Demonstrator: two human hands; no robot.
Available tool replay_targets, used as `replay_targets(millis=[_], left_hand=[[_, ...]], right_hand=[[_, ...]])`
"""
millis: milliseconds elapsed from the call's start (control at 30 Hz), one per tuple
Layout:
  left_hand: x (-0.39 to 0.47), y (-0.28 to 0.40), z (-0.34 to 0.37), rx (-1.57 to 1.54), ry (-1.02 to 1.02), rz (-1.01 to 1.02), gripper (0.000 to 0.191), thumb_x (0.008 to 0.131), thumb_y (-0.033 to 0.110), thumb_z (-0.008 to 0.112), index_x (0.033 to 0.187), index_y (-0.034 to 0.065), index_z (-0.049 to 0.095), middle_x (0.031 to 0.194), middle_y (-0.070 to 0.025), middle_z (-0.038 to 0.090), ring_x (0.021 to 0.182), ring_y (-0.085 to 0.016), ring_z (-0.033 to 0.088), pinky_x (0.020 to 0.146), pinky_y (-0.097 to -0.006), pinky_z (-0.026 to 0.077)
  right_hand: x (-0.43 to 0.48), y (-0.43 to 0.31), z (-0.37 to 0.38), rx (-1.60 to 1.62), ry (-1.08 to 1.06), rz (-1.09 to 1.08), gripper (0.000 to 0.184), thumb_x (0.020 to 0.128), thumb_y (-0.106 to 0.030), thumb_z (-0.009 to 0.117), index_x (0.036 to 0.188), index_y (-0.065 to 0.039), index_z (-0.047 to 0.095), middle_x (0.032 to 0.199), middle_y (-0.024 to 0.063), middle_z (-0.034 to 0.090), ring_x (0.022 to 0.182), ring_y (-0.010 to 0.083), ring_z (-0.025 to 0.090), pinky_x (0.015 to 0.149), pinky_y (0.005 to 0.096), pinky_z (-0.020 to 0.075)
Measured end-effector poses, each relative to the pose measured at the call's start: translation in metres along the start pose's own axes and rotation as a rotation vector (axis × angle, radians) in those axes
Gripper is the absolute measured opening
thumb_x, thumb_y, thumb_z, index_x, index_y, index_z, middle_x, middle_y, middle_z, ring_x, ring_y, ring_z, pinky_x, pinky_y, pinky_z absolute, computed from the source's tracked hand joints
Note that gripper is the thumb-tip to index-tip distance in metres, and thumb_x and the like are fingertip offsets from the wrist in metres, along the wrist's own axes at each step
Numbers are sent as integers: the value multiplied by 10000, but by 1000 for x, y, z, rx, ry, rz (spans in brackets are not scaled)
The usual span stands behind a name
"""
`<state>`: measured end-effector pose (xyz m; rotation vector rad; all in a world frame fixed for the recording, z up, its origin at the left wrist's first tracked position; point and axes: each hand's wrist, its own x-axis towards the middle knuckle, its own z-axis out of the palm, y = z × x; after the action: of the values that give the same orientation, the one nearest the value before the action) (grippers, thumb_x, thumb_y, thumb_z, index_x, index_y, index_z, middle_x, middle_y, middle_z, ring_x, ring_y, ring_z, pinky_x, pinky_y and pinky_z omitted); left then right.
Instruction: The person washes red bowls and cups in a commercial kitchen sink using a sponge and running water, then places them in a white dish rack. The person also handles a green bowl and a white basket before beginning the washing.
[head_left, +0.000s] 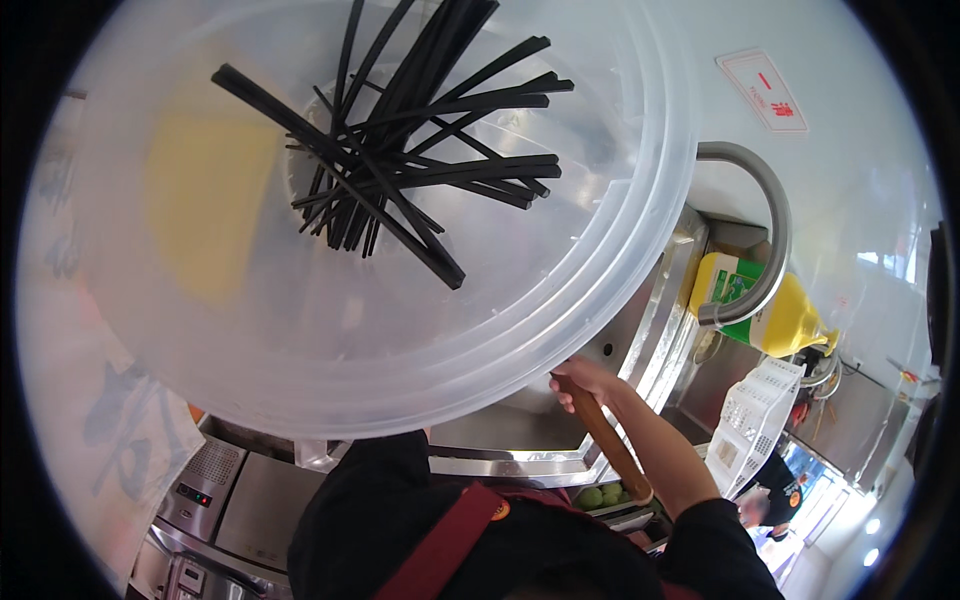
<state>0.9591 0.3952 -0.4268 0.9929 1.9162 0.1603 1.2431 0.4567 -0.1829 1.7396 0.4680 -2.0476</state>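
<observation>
A large translucent plastic tub fills the upper left, close to the camera. A bundle of black chopsticks, splayed in several directions, shows within its round outline. Just below the tub's right rim, my right hand grips the upper end of a brown wooden rod. That rod slants down along my forearm; its upper tip is partly covered by my fingers. My left sleeve runs up behind the tub, and the left hand is out of view.
Behind the tub lies a stainless steel sink with a curved faucet. A yellow jug and a white perforated basket stand at right. Green fruits sit below. A steel appliance is at lower left; another person stands in the background.
</observation>
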Motion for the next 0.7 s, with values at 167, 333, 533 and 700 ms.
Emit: replay_targets(millis=[167,333,533,700], left_hand=[[2,42,-26,68,86,90,722,804,183,641,1468,297,381,1393,-172,486,1231,-415,500,983,-493,482],[-15,81,-55,103,211,219,785,793,132,643,1489,344,349,1422,-167,456,1249,-431,476,975,-507,490],[-90,94,-68,52,585,611,811,680,146,784,1398,384,491,1503,-86,243,1320,-485,300,1065,-541,419],[-126,103,-73,189,653,881,751,665,118,783,1345,350,564,1449,-111,309,1335,-453,299,1112,-521,359]], right_hand=[[24,-12,10,-182,-1,-97,223,957,-259,587,919,-70,475,638,27,495,417,123,455,347,313,375],[14,16,7,-121,-131,-189,237,967,-253,596,909,-79,445,621,36,504,403,126,473,339,308,404],[-14,55,0,-113,-170,-277,215,977,-222,585,926,-67,445,616,41,513,399,128,485,335,289,400],[-49,92,3,-69,-208,-275,209,981,-209,578,928,-60,442,597,45,514,396,128,488,324,287,398]])
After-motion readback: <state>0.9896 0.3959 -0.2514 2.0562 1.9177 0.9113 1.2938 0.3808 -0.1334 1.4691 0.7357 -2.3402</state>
